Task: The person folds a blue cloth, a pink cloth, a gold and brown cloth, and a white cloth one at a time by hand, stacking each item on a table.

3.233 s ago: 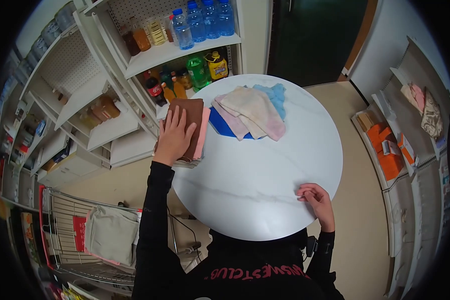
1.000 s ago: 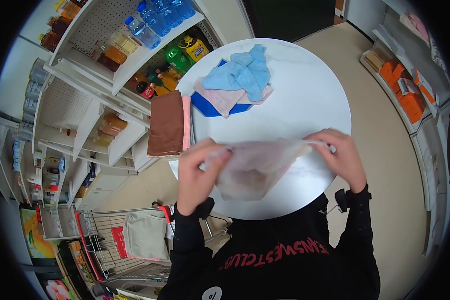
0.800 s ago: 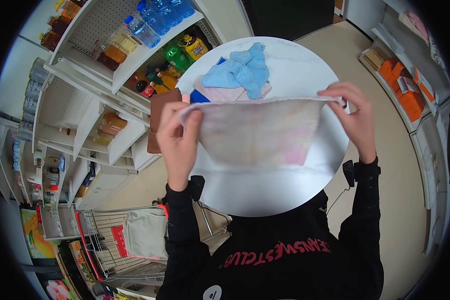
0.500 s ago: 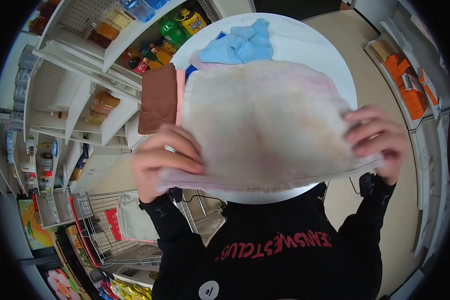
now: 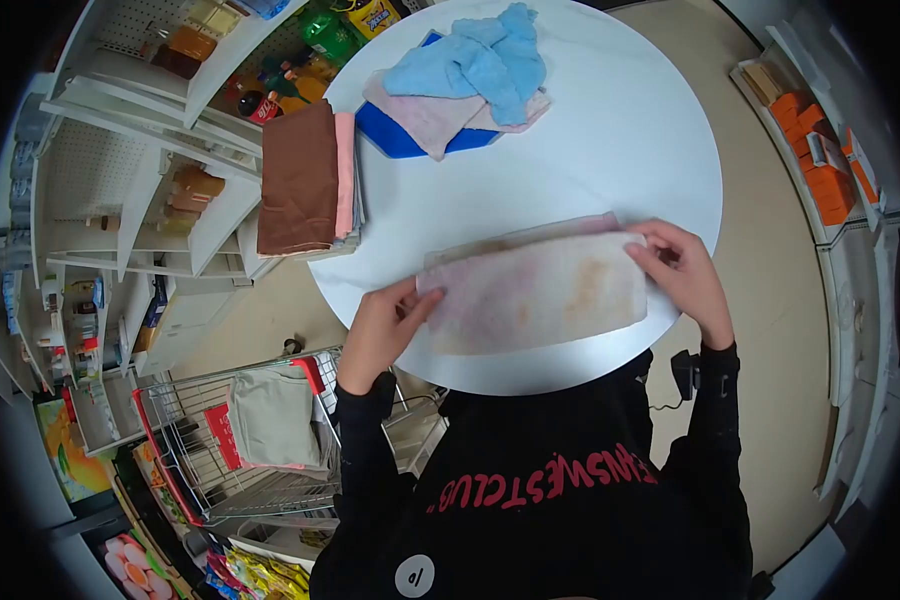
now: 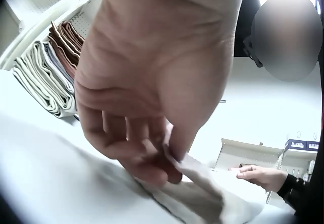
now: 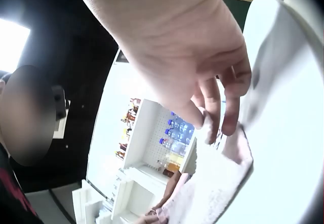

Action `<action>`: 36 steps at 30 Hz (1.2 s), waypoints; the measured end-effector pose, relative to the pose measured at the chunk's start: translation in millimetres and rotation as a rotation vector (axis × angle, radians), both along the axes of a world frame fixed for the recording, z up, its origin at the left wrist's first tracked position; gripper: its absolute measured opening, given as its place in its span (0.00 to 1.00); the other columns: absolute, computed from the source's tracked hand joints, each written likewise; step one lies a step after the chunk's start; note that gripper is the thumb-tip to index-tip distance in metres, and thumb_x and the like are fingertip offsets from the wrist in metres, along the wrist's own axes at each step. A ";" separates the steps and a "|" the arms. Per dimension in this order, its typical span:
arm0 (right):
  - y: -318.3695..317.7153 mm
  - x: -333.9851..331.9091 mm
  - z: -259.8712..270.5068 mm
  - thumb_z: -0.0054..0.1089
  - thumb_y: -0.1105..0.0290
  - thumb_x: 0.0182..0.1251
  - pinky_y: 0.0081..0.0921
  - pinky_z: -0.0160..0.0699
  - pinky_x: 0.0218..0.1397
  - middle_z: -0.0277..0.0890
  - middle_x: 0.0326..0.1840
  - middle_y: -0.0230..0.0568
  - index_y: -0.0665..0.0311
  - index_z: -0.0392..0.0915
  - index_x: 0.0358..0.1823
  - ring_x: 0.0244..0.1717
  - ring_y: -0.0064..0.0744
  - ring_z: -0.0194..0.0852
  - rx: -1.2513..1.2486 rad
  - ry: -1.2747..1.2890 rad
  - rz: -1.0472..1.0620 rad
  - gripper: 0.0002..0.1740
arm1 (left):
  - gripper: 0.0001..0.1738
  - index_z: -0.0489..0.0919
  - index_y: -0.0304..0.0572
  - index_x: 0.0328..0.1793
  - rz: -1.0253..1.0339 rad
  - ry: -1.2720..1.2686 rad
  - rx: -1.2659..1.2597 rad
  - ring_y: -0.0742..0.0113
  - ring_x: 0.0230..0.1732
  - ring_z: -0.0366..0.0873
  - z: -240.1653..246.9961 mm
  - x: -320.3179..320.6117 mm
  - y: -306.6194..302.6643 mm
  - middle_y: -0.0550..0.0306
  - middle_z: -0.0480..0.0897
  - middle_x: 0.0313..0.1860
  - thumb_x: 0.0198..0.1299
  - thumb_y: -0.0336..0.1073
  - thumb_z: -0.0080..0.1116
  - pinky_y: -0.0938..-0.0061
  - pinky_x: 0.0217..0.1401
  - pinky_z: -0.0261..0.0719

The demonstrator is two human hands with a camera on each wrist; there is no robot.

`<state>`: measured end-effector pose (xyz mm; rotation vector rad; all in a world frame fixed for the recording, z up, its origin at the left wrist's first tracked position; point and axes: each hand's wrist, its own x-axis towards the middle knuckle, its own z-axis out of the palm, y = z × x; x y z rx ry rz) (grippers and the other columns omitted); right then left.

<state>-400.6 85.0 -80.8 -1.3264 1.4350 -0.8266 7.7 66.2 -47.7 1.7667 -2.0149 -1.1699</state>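
A pale, pink-tinged towel with brownish stains (image 5: 540,295) stretches between both hands over the near part of the round white table (image 5: 610,120). It is doubled over, with a second layer showing along its far edge. My left hand (image 5: 385,325) pinches its left end between thumb and fingers; the left wrist view shows the cloth edge caught there. At the opposite end, my right hand (image 5: 682,275) pinches the upper corner, thumb against fingers. Farther back, a crumpled blue towel (image 5: 490,65) lies on a pinkish towel (image 5: 420,115), over a flat blue board (image 5: 385,130).
A stack of folded cloths, brown (image 5: 298,180) on top and pink (image 5: 345,175) beside it, sits at the table's left edge. A shopping cart (image 5: 175,420) holding grey-green cloth (image 5: 275,415) stands at lower left. Shelves with bottles line the left; orange boxes (image 5: 825,195) sit on right shelves.
Both hands shook out and spread the pale towel, swung it up toward the body, then lowered it doubled over to the table. The blue towel now lies over the pinkish one.
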 end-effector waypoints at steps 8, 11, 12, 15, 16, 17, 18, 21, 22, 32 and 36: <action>-17.2 28.6 11.2 0.70 0.72 0.75 0.20 0.71 0.38 0.77 0.28 0.26 0.58 0.82 0.69 0.29 0.17 0.65 -0.135 0.167 -0.053 0.22 | 0.22 0.74 0.32 0.36 0.139 -0.153 -0.244 0.63 0.21 0.72 -13.0 -12.3 -5.0 0.50 0.78 0.20 0.72 0.41 0.72 0.67 0.30 0.71; -18.5 29.9 6.4 0.70 0.72 0.75 0.20 0.71 0.37 0.81 0.32 0.26 0.57 0.82 0.71 0.29 0.16 0.65 -0.107 0.205 -0.099 0.23 | 0.20 0.75 0.33 0.38 0.131 -0.181 -0.229 0.60 0.24 0.77 -12.7 -9.8 -3.4 0.49 0.81 0.25 0.72 0.42 0.71 0.65 0.31 0.73; -20.0 30.3 5.6 0.70 0.72 0.76 0.19 0.71 0.37 0.84 0.34 0.26 0.57 0.81 0.71 0.29 0.16 0.65 -0.094 0.224 -0.119 0.24 | 0.18 0.77 0.35 0.41 0.120 -0.206 -0.203 0.57 0.27 0.80 -13.5 -7.6 -1.6 0.48 0.84 0.30 0.72 0.43 0.71 0.63 0.32 0.76; -24.4 28.1 11.2 0.69 0.71 0.75 0.23 0.78 0.46 0.88 0.47 0.32 0.57 0.81 0.73 0.36 0.22 0.74 -0.030 0.226 -0.093 0.25 | 0.17 0.79 0.38 0.51 0.141 -0.224 -0.251 0.53 0.38 0.85 -8.6 -11.9 9.0 0.47 0.86 0.45 0.72 0.43 0.70 0.60 0.40 0.80; -26.2 26.5 14.6 0.69 0.71 0.75 0.24 0.81 0.51 0.89 0.53 0.35 0.57 0.80 0.73 0.40 0.25 0.78 0.001 0.230 -0.080 0.26 | 0.18 0.80 0.40 0.57 0.172 -0.218 -0.324 0.52 0.45 0.86 -4.6 -17.7 13.1 0.46 0.86 0.54 0.71 0.43 0.70 0.60 0.45 0.82; -24.3 25.4 18.1 0.69 0.71 0.75 0.24 0.81 0.51 0.89 0.53 0.35 0.57 0.80 0.73 0.40 0.25 0.78 0.000 0.235 -0.076 0.26 | 0.22 0.80 0.41 0.64 0.205 -0.213 -0.395 0.51 0.53 0.87 -1.1 -23.1 17.9 0.45 0.85 0.63 0.71 0.43 0.71 0.59 0.51 0.84; -18.1 25.1 21.4 0.69 0.70 0.75 0.29 0.80 0.58 0.86 0.61 0.37 0.57 0.79 0.75 0.49 0.31 0.79 -0.169 0.311 -0.015 0.28 | 0.22 0.80 0.41 0.64 0.213 -0.212 -0.393 0.51 0.53 0.87 2.6 -29.6 23.2 0.45 0.85 0.63 0.71 0.43 0.71 0.59 0.51 0.84; -1.7 30.2 25.5 0.69 0.68 0.74 0.38 0.77 0.74 0.80 0.76 0.42 0.56 0.76 0.78 0.68 0.42 0.81 -0.512 0.452 0.131 0.31 | 0.40 0.69 0.48 0.86 -0.118 -0.250 -0.570 0.44 0.80 0.72 1.7 -47.7 40.7 0.45 0.67 0.86 0.71 0.45 0.69 0.51 0.78 0.73; 3.7 34.3 24.5 0.69 0.67 0.75 0.42 0.70 0.79 0.75 0.80 0.42 0.56 0.75 0.79 0.75 0.45 0.73 -0.478 0.431 0.264 0.32 | 0.42 0.66 0.50 0.88 -0.199 -0.262 -0.529 0.43 0.83 0.67 -6.9 -51.3 48.5 0.45 0.65 0.88 0.71 0.46 0.68 0.48 0.82 0.67; 12.8 45.5 10.6 0.64 0.67 0.75 0.55 0.48 0.93 0.62 0.90 0.39 0.54 0.74 0.81 0.92 0.53 0.51 -0.359 0.469 0.467 0.32 | 0.40 0.67 0.51 0.89 -0.119 -0.550 -0.554 0.39 0.84 0.66 -29.4 -20.2 53.3 0.44 0.67 0.87 0.73 0.48 0.66 0.43 0.85 0.63; 8.4 19.5 5.8 0.64 0.70 0.74 0.55 0.50 0.92 0.64 0.89 0.40 0.53 0.79 0.77 0.90 0.53 0.54 -0.433 0.621 0.368 0.29 | 0.28 0.79 0.41 0.73 0.230 -0.397 -0.399 0.42 0.66 0.78 -15.1 -14.1 62.3 0.45 0.80 0.68 0.72 0.45 0.69 0.51 0.70 0.76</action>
